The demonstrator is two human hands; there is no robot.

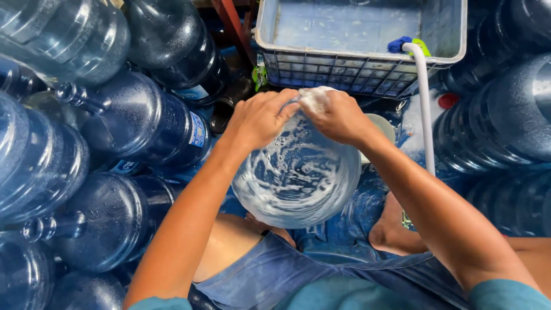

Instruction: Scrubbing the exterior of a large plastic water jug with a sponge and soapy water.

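Note:
A large blue water jug (295,175) covered in white soap foam stands between my knees, its top pointing away from me. My left hand (261,117) grips the jug near its neck. My right hand (338,117) presses a white soapy cloth (314,96) against the top of the jug. Both hands meet at the jug's neck, which is hidden beneath them.
Several blue water jugs (138,120) lie stacked on the left, and more jugs (499,120) on the right. A grey plastic crate (356,66) holding water stands ahead. A white hose (426,109) hangs over its rim. A red cap (448,100) lies nearby.

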